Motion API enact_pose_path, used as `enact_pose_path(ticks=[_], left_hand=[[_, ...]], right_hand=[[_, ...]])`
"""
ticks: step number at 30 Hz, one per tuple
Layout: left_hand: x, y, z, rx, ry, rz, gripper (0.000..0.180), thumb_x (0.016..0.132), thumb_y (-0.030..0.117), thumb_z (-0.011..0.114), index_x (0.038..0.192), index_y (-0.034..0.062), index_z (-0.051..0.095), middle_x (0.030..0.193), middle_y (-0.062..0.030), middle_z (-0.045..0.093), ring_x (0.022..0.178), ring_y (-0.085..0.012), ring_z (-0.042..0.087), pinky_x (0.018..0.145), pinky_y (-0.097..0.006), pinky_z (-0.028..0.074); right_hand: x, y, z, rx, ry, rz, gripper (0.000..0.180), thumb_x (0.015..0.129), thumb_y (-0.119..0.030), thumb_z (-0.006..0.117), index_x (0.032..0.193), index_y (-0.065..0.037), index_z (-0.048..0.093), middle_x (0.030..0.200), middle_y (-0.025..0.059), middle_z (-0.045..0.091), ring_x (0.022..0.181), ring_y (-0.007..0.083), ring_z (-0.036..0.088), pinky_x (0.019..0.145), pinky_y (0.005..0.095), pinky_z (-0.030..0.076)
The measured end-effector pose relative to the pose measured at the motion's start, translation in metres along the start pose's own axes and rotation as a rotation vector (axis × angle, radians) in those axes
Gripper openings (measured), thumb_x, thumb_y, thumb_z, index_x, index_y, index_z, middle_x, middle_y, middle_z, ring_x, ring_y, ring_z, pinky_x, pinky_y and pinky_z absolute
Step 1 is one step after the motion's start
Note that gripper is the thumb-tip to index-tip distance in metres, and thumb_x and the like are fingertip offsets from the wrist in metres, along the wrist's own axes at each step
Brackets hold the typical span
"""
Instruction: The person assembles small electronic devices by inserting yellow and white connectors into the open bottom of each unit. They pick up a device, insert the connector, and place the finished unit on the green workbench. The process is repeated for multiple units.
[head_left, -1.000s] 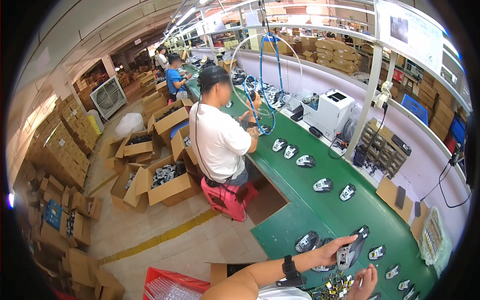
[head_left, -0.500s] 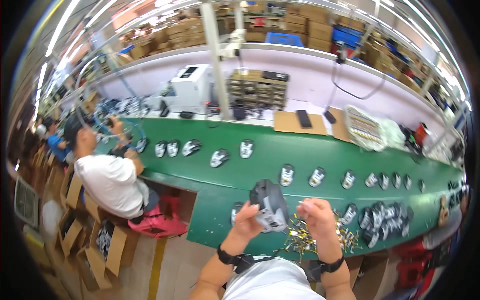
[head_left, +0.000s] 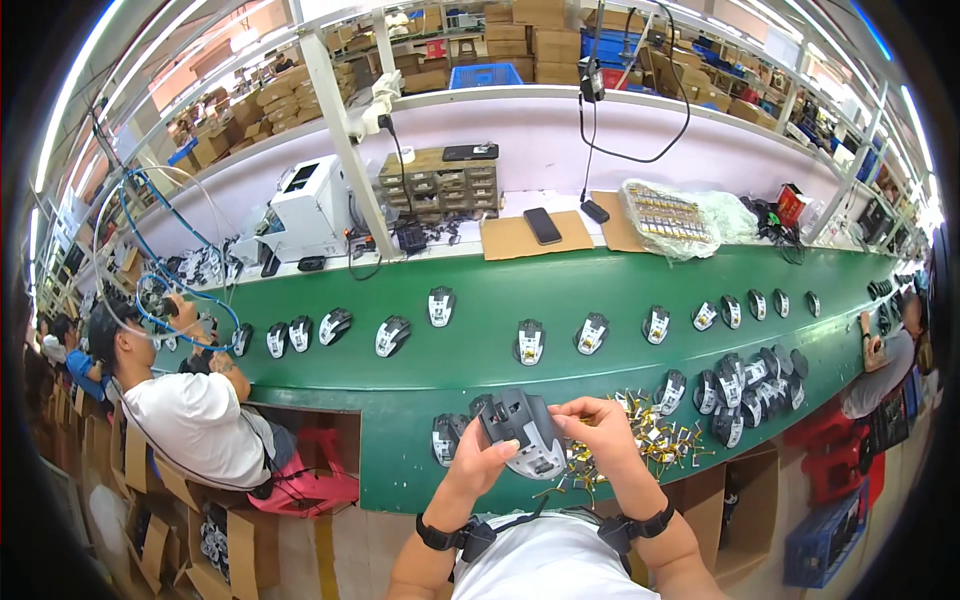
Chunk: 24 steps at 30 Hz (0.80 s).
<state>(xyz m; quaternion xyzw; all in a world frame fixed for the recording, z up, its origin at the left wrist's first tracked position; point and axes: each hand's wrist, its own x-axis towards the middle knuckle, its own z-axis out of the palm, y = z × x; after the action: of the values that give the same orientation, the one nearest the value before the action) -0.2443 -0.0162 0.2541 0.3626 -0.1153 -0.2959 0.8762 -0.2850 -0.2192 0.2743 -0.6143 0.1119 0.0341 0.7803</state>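
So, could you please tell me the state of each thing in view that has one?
Held mouse: tilted, raised above the green bench
Left hand: closed on the mouse's left side
Right hand: curled, at the mouse's right edge
Wired parts: loose, heaped
Mice at right: crowded together
Phone: lying flat, screen dark
Lower-left cardboard box: open, parts inside

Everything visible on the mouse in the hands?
The mouse is a rounded, plastic-looking shell, black to dark grey, with a paler grey end toward the wearer and dark recesses in its exposed face. It is held tilted above the green bench. The left hand grips its left side, thumb on top; the right hand's fingertips meet its right edge.
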Motion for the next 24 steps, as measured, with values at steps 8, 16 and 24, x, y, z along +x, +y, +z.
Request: enact_pose_path(ticks=[8,16,24], left_hand=[[0.008,0.006,0.018,0.041,-0.015,0.097,0.064,0.081,0.02,0.069,0.133,-0.0067,0.044,0.132,-0.0246,0.055,0.119,-0.0317,0.058,0.103,-0.045,0.046],[0.037,0.016,0.023,-0.425,0.032,0.127,0.06,0.087,0.038,0.055,0.136,0.005,0.048,0.138,-0.026,0.049,0.118,-0.0399,0.057,0.097,-0.051,0.051],[0.029,0.021,0.044,-0.25,-0.029,0.221,0.067,0.097,0.051,0.04,0.147,0.0075,0.033,0.131,-0.0254,0.051,0.111,-0.0389,0.058,0.084,-0.055,0.055]], right_hand=[[-0.002,0.006,0.003,0.129,0.027,-0.119,0.013,0.088,-0.007,0.071,0.094,0.002,0.064,0.102,0.0121,0.071,0.097,0.0125,0.065,0.083,0.0254,0.049],[-0.014,-0.024,0.009,0.126,-0.023,-0.177,0.012,0.086,-0.006,0.069,0.093,0.0,0.063,0.077,-0.0031,0.058,0.067,0.0041,0.05,0.063,0.0208,0.042],[-0.034,-0.051,0.023,-0.586,0.016,-0.599,0.014,0.075,0.0,0.073,0.087,-0.002,0.065,0.069,0.001,0.053,0.06,0.01,0.049,0.057,0.0263,0.04]])
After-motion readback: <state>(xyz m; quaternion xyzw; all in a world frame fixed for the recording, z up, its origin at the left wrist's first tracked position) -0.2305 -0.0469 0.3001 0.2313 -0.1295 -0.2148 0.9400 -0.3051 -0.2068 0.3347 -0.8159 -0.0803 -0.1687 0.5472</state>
